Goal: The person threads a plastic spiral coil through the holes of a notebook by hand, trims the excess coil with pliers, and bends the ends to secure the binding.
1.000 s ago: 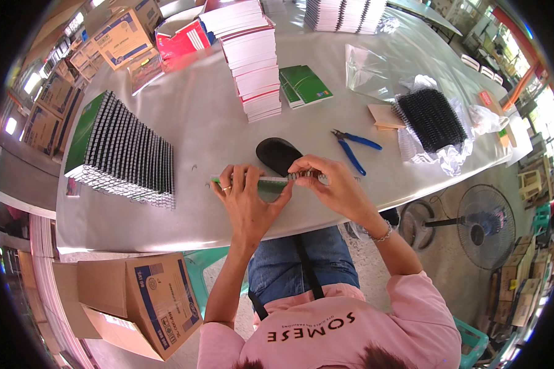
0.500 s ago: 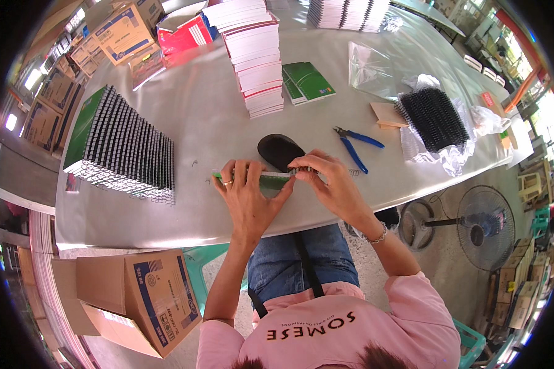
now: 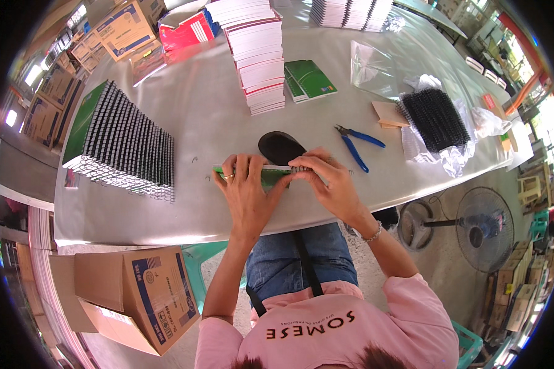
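Note:
Near the front edge of the table, my left hand [image 3: 247,187] holds a green-covered notebook [image 3: 273,177], its fingers over the top and its thumb against the near side. Pale page edges show along its far, upper side. At the notebook's right end, my right hand [image 3: 331,184] pinches a dark spiral binding coil [image 3: 299,169] between thumb and fingers, against the punched edge. How far the coil runs through the holes is hidden by my fingers. Just beyond both hands lies a black oval object [image 3: 278,146], partly covered by the right hand.
Blue-handled cutting pliers [image 3: 358,149] lie right of my hands, with a bundle of black coils [image 3: 436,120] farther right. Coil-bound notebooks [image 3: 126,144] are stacked at left. A tall paper stack [image 3: 256,67] and green notebooks [image 3: 314,81] stand beyond. Below right is a fan [image 3: 483,227].
Both hands stay on the notebook and coil, with only small finger shifts. The notebook's far edge shows slightly more white. Less loose coil shows to the right of my right hand.

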Demonstrator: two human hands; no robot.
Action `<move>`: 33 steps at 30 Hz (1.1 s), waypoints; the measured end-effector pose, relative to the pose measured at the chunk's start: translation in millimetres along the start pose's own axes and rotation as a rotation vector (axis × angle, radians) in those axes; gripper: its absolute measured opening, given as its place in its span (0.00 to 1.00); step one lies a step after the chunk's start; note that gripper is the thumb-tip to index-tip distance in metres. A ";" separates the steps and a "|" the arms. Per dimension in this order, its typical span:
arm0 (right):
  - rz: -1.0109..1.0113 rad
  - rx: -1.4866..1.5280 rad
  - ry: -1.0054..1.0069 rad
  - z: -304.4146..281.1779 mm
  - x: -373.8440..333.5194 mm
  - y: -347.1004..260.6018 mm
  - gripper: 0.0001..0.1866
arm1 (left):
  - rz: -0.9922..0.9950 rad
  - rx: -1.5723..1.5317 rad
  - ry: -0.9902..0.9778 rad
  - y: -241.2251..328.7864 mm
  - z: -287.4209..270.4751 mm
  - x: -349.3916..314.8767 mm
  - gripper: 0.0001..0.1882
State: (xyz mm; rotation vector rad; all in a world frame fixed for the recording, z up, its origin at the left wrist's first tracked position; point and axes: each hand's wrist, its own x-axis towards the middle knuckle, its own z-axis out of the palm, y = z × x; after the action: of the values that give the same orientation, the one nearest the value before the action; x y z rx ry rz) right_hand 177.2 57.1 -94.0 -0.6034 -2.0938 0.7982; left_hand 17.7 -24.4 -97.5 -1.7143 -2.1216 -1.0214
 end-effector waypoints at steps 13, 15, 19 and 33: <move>-0.031 -0.225 -0.101 3.9 10.0 -13.6 0.07 | -0.049 0.053 -0.078 0.4 -7.1 -5.9 0.16; -0.055 -0.209 -0.044 5.6 12.1 -16.1 0.07 | -0.053 0.049 -0.087 1.8 -8.8 -6.4 0.15; -0.045 -0.165 -0.051 8.5 11.9 -16.9 0.09 | -0.056 0.058 -0.096 2.8 -10.7 -6.4 0.15; 0.007 0.009 0.019 12.5 14.5 -19.9 0.14 | -0.047 0.073 -0.099 2.6 -11.0 -6.5 0.14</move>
State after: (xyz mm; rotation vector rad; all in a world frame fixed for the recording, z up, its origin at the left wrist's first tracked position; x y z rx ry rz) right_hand 155.9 48.6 -78.5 -0.6120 -2.0708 0.8021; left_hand 19.3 -36.1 -92.3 -1.7213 -2.2409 -0.8763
